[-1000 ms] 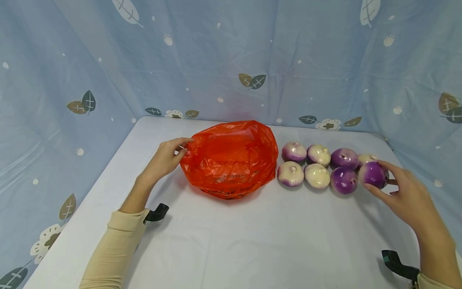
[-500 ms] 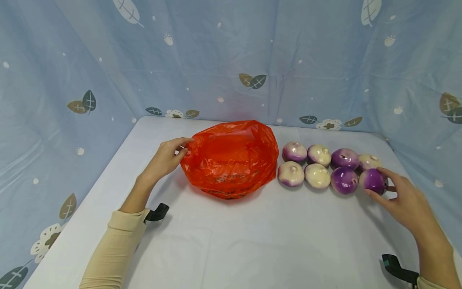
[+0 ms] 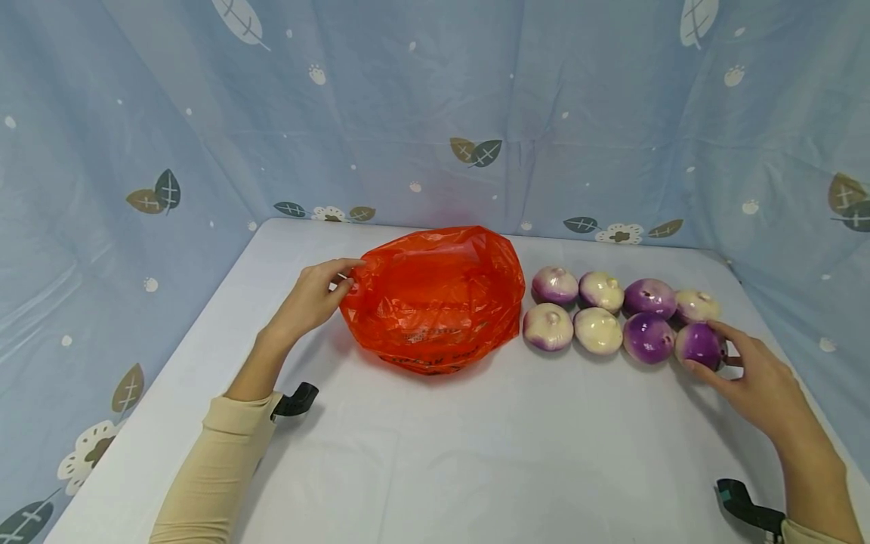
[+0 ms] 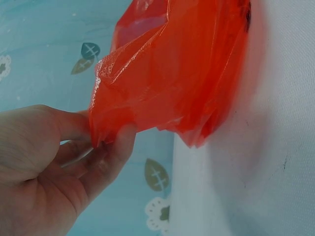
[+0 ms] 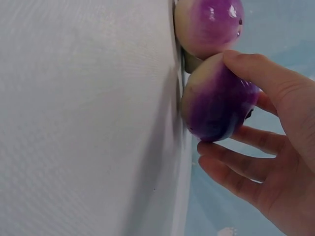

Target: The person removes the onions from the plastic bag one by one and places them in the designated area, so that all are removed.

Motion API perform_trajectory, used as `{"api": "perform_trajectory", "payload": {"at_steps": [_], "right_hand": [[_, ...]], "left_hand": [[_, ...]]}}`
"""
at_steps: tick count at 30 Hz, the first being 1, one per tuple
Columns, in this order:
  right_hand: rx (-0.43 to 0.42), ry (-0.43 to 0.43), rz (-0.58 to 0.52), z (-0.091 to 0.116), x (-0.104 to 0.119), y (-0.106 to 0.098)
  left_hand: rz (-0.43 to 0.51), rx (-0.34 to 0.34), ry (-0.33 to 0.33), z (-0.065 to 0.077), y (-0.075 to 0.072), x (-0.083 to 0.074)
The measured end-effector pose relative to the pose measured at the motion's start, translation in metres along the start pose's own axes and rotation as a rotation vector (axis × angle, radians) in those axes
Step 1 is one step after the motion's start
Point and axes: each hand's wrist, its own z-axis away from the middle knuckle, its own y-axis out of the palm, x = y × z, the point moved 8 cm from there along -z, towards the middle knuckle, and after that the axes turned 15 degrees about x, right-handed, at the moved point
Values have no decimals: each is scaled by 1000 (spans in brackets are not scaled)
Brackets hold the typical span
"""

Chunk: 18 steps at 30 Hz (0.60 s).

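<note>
My left hand (image 3: 314, 296) pinches the left rim of a red plastic bag (image 3: 435, 340), whose wide mouth stands open towards me. The left wrist view shows the thin film (image 4: 162, 93) between thumb and fingers. At the right end of the front row, my right hand (image 3: 771, 381) holds a glossy purple-and-white onion (image 3: 700, 345). In the right wrist view, thumb and fingers lie round this onion (image 5: 219, 101), which is down at the tabletop and against its neighbour (image 5: 209, 24). Several more onions (image 3: 598, 331) stand in two rows between bag and hand.
A white-covered table (image 3: 476, 453) lies under everything. Blue patterned cloth (image 3: 381, 113) hangs behind and at both sides. Black wrist-worn pieces (image 3: 295, 400) jut out from both sleeves close above the table.
My right hand has lowered its onion slightly into the front row, uncovering the rear-right onion. The neighbouring purple onion has shifted a little. The left hand and the bag stay put.
</note>
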Motion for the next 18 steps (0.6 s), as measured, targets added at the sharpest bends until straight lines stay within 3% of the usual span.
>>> {"api": "perform_trajectory", "payload": {"at_steps": [18], "right_hand": [[26,10,12,-5,-6,0]], "left_hand": [[-1,0,0,0,0,-1]]}}
